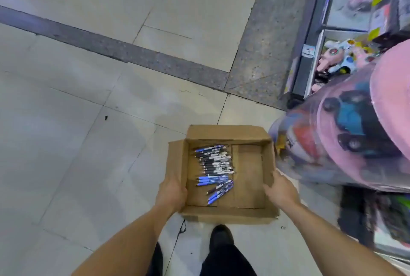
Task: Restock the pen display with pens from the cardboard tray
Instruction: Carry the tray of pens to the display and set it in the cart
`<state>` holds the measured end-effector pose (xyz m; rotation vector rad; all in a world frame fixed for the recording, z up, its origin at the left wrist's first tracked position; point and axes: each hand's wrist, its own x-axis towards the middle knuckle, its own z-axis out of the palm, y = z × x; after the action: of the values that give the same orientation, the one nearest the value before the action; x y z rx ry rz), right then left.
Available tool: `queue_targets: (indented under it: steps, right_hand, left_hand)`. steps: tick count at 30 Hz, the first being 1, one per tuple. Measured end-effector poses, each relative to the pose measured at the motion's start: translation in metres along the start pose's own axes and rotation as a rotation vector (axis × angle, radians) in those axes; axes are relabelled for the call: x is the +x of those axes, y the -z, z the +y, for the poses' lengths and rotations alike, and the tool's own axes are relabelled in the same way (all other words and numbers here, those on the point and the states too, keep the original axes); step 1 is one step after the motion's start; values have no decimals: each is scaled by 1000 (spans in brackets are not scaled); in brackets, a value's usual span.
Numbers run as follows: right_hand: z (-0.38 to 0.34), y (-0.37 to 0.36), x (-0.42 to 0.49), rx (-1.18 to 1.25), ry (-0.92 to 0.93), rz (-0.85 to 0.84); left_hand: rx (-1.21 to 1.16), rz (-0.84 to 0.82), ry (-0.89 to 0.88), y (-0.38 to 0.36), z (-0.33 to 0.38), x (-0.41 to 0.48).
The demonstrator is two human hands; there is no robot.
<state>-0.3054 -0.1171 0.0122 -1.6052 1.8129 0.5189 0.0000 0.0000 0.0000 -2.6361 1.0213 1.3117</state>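
Pens are laid side by side in the left half of the tray, from the far-left corner almost to the near edge; those nearest the near edge lie skewed. The tray is held above the floor. No pen display can be identified in view. The step is judged to be transport: the tray should be kept level so that no pens roll toward the right wall. The left hand is clamped on the left wall, thumb inside. The right hand is clamped on the right wall, close to the near-right corner.
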Motion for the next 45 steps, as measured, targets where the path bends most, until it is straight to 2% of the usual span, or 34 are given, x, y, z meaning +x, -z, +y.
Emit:
queue_targets:
  steps: [4, 7, 14, 18, 24, 29, 32, 36, 45]
  right_hand:
    - [28, -39, 27, 113, -228, -43]
    - [47, -62, 39, 153, -359, -127]
    - [62, -97, 41, 374, -382, -141]
    - [72, -111, 47, 358, -389, -88]
    - [50, -104, 39, 437, -366, 22]
    - [13, -61, 3, 460, -255, 15]
    - [-13, -18, -37, 456, -161, 34]
    - [-50, 52, -99, 417, -45, 61]
    - [-135, 232, -242, 395, 159, 177]
  left_hand:
    - [-23, -78, 217, -44, -26, 31]
    - [-25, -137, 255, -72, -37, 42]
    - [-318, -97, 251, -87, -34, 42]
    - [-476, -67, 257, -94, -38, 41]
    - [-665, -24, 362, -79, -33, 37]
    - [-630, 86, 399, -27, -35, 3]
    - [-540, 140, 349, 23, -34, -39]
    - [-433, 286, 259, 107, -21, -107]
    - [-461, 451, 167, 304, 35, -266]
